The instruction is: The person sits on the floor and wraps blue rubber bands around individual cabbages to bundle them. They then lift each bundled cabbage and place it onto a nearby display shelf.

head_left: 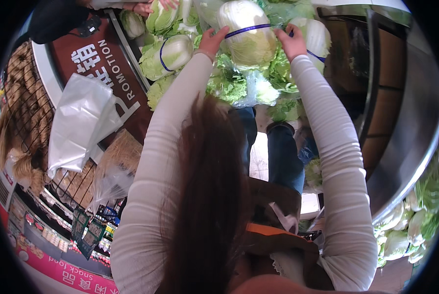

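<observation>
A large napa cabbage [249, 49] with a purple band [248, 30] round its middle is held between my two hands. My left hand [212, 43] presses on its left side, fingertips by the end of the visible band. On the opposite side, my right hand [292, 44] has its fingers bent against the cabbage. Beside that hand lies another napa cabbage [313, 36], also banded. A third banded napa cabbage [173, 55] lies to the left. Loose green leaves [227, 81] and clear plastic surround the held one. The undersides of my fingers are hidden.
Another person's hand [165, 4] reaches in at the far left, above more cabbages. Plastic bags [80, 122] hang over a wire rack [26, 98] on the left. A metal-edged stand [376, 98] borders the right, and more cabbages [408, 230] lie at lower right.
</observation>
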### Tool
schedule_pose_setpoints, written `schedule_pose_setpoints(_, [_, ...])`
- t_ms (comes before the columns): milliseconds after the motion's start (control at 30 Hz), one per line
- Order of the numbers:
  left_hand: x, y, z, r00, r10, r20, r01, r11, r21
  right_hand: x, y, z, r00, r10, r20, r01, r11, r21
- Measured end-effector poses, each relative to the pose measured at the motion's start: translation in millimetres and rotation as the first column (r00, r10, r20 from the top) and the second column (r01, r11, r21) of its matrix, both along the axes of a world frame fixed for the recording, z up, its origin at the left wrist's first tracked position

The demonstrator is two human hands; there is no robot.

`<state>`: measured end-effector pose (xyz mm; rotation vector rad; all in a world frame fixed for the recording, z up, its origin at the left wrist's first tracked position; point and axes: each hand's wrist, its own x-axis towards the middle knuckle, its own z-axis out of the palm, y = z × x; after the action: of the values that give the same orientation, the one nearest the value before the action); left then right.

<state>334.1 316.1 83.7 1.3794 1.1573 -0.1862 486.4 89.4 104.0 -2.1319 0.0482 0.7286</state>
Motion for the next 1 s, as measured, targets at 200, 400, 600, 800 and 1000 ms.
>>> schedule_pose_setpoints(200, [16.8, -10.4, -37.4, 0.984, -0.011, 0.18, 0.048, 0.978, -0.205, 20.6, 44.9, -30.0, 0.998, 0.065, -0.028, -0.067, 0.995, -0.074])
schedule_pose_setpoints(400, [20.9, -18.7, -69.8, 0.934, 0.172, 0.312, -0.051, 0.932, -0.359, 26.3, 55.7, -53.3, 0.963, 0.078, -0.258, -0.066, 0.996, 0.054])
schedule_pose_setpoints(600, [19.9, -28.5, -62.8, 0.912, 0.308, 0.272, -0.178, 0.892, -0.415, 23.6, 60.5, -45.3, 0.957, 0.087, -0.277, -0.072, 0.995, 0.062])
schedule_pose_setpoints(800, [-24.0, -24.2, -30.5, 0.947, 0.313, 0.076, -0.226, 0.813, -0.536, -16.3, 68.0, 10.0, 0.953, 0.278, -0.116, -0.291, 0.951, -0.109])
schedule_pose_setpoints(1000, [-123.2, -57.5, 39.5, 0.791, 0.612, 0.004, -0.25, 0.33, -0.91, -116.5, 55.1, 101.8, 0.92, 0.384, -0.074, -0.389, 0.92, -0.055])
